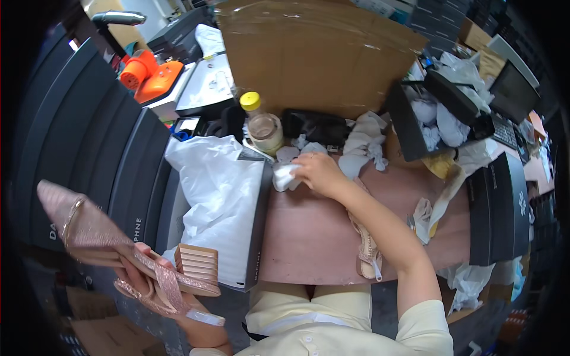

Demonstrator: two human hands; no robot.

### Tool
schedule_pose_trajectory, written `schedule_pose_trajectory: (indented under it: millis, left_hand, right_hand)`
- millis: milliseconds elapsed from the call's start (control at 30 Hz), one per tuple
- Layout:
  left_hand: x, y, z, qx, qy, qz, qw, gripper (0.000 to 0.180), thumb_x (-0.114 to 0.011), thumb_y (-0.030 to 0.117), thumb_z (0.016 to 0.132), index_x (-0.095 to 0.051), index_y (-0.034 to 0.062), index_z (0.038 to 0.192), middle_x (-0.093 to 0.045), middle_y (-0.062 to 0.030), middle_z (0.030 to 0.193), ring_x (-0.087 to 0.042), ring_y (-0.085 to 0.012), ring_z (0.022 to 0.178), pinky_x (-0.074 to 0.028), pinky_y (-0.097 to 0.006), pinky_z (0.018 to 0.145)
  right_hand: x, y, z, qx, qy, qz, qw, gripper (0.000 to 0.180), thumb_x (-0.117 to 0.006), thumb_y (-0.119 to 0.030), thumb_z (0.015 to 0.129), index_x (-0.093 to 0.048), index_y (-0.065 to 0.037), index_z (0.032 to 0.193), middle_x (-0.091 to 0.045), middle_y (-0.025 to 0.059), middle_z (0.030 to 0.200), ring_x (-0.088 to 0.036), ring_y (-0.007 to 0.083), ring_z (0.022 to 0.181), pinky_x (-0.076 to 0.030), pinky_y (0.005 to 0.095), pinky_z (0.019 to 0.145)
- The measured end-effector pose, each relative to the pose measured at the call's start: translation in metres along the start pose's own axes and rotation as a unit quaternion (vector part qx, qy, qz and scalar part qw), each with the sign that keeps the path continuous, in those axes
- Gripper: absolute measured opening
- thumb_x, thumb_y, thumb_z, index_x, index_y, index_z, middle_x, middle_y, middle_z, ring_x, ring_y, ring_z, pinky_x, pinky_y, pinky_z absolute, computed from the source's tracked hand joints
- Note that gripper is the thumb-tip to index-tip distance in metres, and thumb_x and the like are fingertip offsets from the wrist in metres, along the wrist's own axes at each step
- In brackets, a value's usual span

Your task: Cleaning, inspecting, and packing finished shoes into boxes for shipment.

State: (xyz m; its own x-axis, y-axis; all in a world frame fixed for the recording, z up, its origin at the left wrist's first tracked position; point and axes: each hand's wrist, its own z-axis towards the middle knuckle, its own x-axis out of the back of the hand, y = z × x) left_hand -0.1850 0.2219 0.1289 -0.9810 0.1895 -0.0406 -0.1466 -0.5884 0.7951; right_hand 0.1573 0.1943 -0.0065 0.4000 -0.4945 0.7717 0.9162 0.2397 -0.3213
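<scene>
At the left, my left hand (141,274) grips a pink glittery shoe (98,228) with a pointed toe, straps and a striped block heel. The shoe is tilted, and part of the hand is hidden behind it. My right hand (323,173) reaches across the table with its fingers closed on a wad of white tissue or cloth (285,176); which of the two I cannot tell. Beside that hand stands a jar-like bottle (265,132) with a yellow cap. A second sandal (367,255) lies on the table, partly covered by my right forearm.
An open dark shoebox (252,237) lined with white paper (217,196) stands left of the pinkish tabletop (303,237). Dark boxes (77,136) line the left side. A cardboard panel (320,59) rises behind. A black box of crumpled paper (409,127) sits at right.
</scene>
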Motion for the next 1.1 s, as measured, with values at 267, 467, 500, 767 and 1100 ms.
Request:
schedule_pose_trajectory:
  millis: [267, 467, 500, 767, 1100]
  left_hand:
    - [-0.115, -0.038, -0.092, 0.432, -0.202, -0.179, 0.861, 0.060, -0.048, -0.006, 0.087, -0.028, 0.0043, 0.143, -0.049, -0.0123, 0.131, -0.058, -0.0126, 0.098, -0.048, -0.023, 0.076]
    - [-0.106, -0.113, -0.145, 0.345, -0.308, 0.098, 0.881, 0.047, -0.053, 0.000, 0.088, -0.042, -0.0003, 0.133, -0.056, -0.0154, 0.118, -0.061, -0.0166, 0.081, -0.050, -0.028, 0.068]
    - [-0.107, -0.090, -0.123, 0.343, -0.338, 0.171, 0.860, 0.046, -0.054, 0.001, 0.087, -0.043, -0.0009, 0.132, -0.056, -0.0162, 0.115, -0.061, -0.0184, 0.081, -0.049, -0.029, 0.069]
    - [-0.151, -0.017, -0.109, -0.015, -0.417, 0.191, 0.888, 0.034, -0.066, 0.014, 0.076, -0.059, -0.0027, 0.105, -0.059, -0.0158, 0.085, -0.057, -0.0304, 0.086, -0.044, -0.041, 0.075]
    - [-0.207, -0.024, -0.146, 0.019, -0.561, 0.056, 0.826, 0.047, -0.062, 0.001, 0.067, -0.054, 0.0069, 0.113, -0.054, -0.0127, 0.107, -0.051, -0.0327, 0.101, -0.041, -0.044, 0.083]
  right_hand:
    - [0.135, -0.040, -0.098, -0.498, 0.154, 0.398, 0.755, 0.018, -0.056, -0.013, 0.091, -0.054, -0.004, 0.107, -0.058, 0.0003, 0.070, -0.047, 0.0048, 0.056, -0.036, 0.0184, 0.046]
    - [0.132, -0.050, -0.159, -0.557, 0.194, 0.555, 0.586, 0.015, -0.056, -0.018, 0.092, -0.060, -0.004, 0.096, -0.059, -0.0008, 0.073, -0.043, 0.0018, 0.052, -0.028, 0.0167, 0.039]
    - [0.134, -0.060, -0.155, -0.553, 0.139, 0.542, 0.617, 0.019, -0.055, -0.021, 0.093, -0.064, -0.004, 0.095, -0.060, -0.0005, 0.076, -0.044, 0.0021, 0.052, -0.029, 0.0157, 0.041]
    - [0.112, -0.081, -0.136, -0.310, 0.095, 0.202, 0.924, 0.038, -0.066, -0.007, 0.082, -0.058, 0.000, 0.119, -0.057, 0.0046, 0.109, -0.053, 0.0112, 0.091, -0.044, 0.0236, 0.080]
    - [0.137, -0.066, -0.170, -0.350, 0.134, 0.315, 0.872, 0.016, -0.059, -0.005, 0.088, -0.063, 0.006, 0.076, -0.062, 0.0063, 0.070, -0.050, 0.0053, 0.054, -0.037, 0.0209, 0.047]
